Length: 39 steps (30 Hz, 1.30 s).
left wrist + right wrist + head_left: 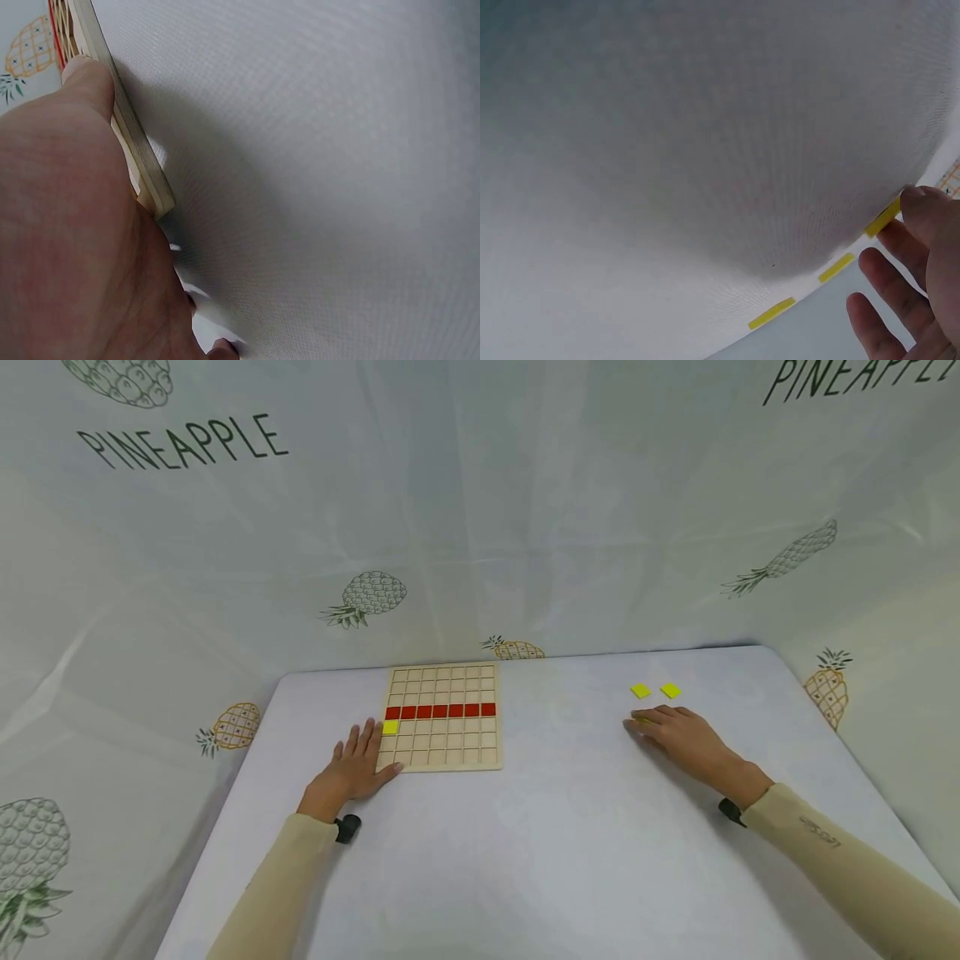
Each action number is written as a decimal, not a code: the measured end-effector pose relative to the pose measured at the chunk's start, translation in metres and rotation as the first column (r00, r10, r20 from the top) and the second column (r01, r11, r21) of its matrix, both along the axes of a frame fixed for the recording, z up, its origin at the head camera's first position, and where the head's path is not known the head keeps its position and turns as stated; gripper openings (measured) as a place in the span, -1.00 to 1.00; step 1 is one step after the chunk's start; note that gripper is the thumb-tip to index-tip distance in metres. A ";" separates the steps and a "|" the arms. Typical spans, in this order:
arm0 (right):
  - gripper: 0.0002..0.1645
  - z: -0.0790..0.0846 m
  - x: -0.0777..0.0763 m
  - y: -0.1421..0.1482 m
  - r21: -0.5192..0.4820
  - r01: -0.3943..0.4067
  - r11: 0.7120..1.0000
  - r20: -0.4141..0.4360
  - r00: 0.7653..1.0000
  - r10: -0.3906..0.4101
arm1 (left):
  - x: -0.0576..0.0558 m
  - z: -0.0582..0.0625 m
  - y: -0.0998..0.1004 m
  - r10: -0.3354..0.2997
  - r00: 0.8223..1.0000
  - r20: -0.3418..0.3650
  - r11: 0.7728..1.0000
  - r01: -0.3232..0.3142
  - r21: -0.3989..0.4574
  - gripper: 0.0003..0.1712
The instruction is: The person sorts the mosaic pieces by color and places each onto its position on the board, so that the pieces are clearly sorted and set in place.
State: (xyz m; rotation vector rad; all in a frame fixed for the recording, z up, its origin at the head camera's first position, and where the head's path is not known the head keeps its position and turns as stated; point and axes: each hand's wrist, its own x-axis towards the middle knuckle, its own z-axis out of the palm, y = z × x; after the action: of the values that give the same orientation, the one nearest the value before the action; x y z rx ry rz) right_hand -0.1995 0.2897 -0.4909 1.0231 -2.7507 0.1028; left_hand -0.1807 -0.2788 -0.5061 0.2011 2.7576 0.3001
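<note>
A light wooden grid board (457, 761) lies at the table's back left. Red square tiles (439, 711) fill one row across it, and a yellow tile (391, 727) sits at the left end of the row below. My left hand (352, 774) rests flat with fingers spread along the board's left edge, its thumb over the near left corner. At the right, my right hand (688, 745) pinches a yellow square tile (881, 220) between thumb and index finger, low at the tabletop. The other fingers of that hand are extended.
Two more yellow tiles, one on the left (641, 691) and one on the right (671, 691), lie just beyond my right hand. A white cloth covers the table (525, 860). Behind it hangs a pineapple-print curtain (525, 527).
</note>
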 end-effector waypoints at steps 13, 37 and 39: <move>-0.64 -0.002 0.000 -0.003 -0.022 0.024 0.999 -0.057 0.998 -0.025 | 0.001 0.004 0.001 0.003 1.000 0.011 1.000 -0.003 0.006 0.13; -0.54 0.012 -0.006 -0.069 -0.067 -0.107 0.992 -0.175 0.980 0.094 | -0.001 0.002 0.000 0.000 1.000 0.017 1.000 0.000 0.015 0.13; -0.55 0.012 -0.007 -0.076 -0.078 -0.131 0.988 -0.186 0.976 0.115 | -0.001 0.002 0.001 -0.001 1.000 0.021 1.000 0.000 0.010 0.13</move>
State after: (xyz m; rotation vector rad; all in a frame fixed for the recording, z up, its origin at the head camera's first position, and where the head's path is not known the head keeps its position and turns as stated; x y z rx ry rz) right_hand -0.2069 0.2137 -0.4792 1.1194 -2.4958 0.1440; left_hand -0.1815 -0.2781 -0.5039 0.1999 2.7358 0.3139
